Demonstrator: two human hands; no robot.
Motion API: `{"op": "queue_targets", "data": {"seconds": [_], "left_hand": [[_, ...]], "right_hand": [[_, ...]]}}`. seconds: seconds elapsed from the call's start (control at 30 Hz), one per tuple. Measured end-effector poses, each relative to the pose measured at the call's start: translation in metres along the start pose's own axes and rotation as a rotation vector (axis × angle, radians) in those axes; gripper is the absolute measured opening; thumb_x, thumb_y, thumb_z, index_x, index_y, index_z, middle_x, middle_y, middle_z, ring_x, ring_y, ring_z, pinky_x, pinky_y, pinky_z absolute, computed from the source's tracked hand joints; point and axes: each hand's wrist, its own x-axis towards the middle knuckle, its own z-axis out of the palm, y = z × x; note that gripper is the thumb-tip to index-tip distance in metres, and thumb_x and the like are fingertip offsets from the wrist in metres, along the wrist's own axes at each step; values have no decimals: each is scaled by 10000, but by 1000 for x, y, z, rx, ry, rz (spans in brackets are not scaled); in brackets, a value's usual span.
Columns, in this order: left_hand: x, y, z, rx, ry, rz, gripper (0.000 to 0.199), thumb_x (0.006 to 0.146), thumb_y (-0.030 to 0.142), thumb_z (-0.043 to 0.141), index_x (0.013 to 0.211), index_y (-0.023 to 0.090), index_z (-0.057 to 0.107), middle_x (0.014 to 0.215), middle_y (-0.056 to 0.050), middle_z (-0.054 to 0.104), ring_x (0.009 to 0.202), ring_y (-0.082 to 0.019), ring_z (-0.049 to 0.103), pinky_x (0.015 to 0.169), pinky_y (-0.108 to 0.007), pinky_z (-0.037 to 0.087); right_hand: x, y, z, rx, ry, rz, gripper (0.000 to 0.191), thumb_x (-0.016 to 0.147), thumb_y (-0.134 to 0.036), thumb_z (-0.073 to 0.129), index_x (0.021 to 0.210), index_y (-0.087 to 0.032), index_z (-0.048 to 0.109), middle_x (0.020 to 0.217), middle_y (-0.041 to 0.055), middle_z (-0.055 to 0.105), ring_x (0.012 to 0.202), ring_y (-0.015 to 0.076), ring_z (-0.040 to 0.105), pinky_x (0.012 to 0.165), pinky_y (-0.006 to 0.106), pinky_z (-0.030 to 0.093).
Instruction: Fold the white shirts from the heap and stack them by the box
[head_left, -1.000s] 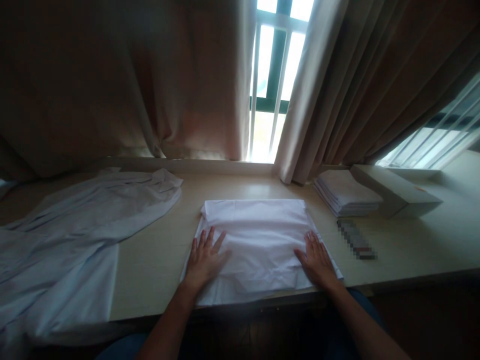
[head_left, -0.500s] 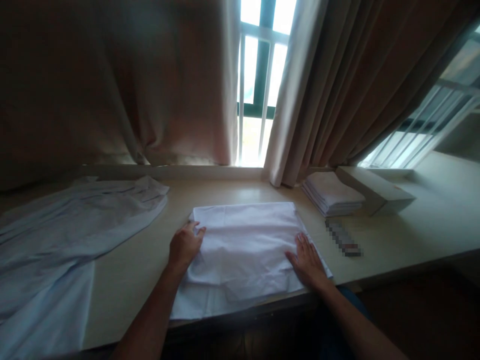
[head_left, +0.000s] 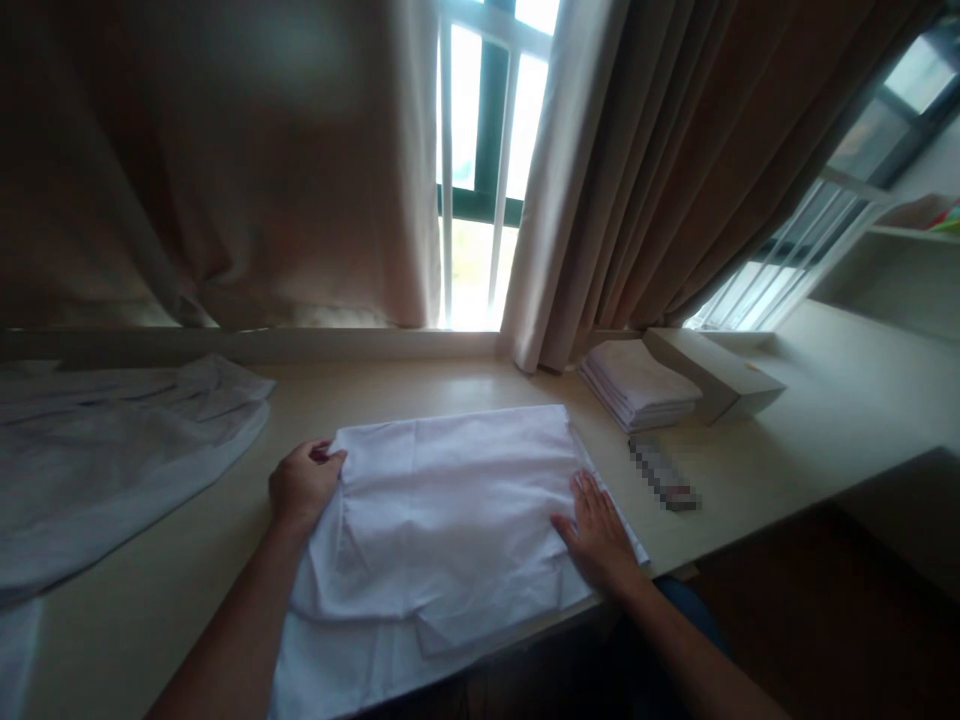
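A white cloth [head_left: 457,500], folded over in layers, lies on the pale desk [head_left: 337,385] and reaches its front edge. At the cloth's upper left corner, my left hand [head_left: 306,485] pinches the edge between thumb and fingers. My right hand [head_left: 600,530] rests flat on the cloth's right side, fingers stretched out and thumb apart. Small creases run across the lower part of the cloth, where a lower layer shows.
Another white cloth [head_left: 120,450] lies loosely spread at the left. Folded white cloths [head_left: 641,385] are stacked at the back right beside a pale box [head_left: 716,372]. A blurred-out object [head_left: 664,475] lies before them. Curtains [head_left: 592,180] hang behind.
My left hand has moved left and gone from lying on the cloth to gripping its edge, pulling that side wider. My right hand stays on the cloth. The view has turned slightly right.
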Motion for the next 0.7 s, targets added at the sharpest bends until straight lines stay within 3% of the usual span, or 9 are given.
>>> {"op": "queue_targets", "data": {"seconds": [0.3, 0.7], "left_hand": [[5, -6, 8, -47, -27, -103, 370, 695, 382, 655, 994, 165, 637, 848, -51, 689, 780, -196, 641, 697, -276, 460], [8, -9, 19, 51, -70, -109, 313, 784, 374, 569, 1024, 175, 541, 931, -95, 689, 859, -238, 636, 701, -302, 443]], "right_hand": [[0, 1, -4, 14, -3, -1, 820, 922, -655, 209, 1502, -75, 204, 1575, 117, 102, 1453, 231, 56, 1171, 412, 91], [0, 1, -1, 6, 23, -10, 808, 928, -648, 216, 1502, -80, 205, 1573, 119, 111, 1452, 234, 59, 1173, 424, 90]]}}
